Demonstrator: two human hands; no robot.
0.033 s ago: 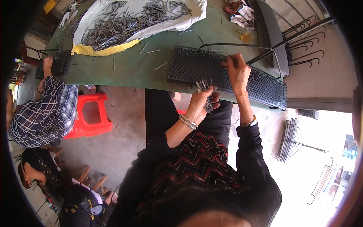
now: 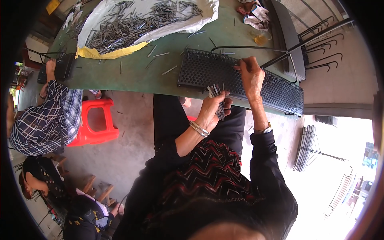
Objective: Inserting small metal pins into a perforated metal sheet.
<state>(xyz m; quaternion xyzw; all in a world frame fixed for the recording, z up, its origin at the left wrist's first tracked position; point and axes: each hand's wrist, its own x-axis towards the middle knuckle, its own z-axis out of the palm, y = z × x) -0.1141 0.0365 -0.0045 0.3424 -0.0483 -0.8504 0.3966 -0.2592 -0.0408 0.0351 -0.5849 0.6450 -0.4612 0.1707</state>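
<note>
My left hand (image 2: 214,110) is closed around a bundle of thin grey metal strips (image 2: 216,91), just in front of the table's near edge. The strips fan out above the thumb and below the fingers. A long black perforated metal tray (image 2: 204,70) with a wire frame rests along that edge. Over its middle, my right hand (image 2: 252,78) is closed in a pinch with the fingertips against the perforated surface. Whatever is between those fingertips is too small to make out.
Loose strips (image 2: 169,70) lie on the green table (image 2: 132,74). Behind them a white sheet (image 2: 210,16) holds a heap of strips. Gloves (image 2: 258,18), a yellowish cup (image 2: 261,39) and stacked dark panels (image 2: 286,38) stand far right. At left, a person (image 2: 42,116) works beside a red stool (image 2: 94,138).
</note>
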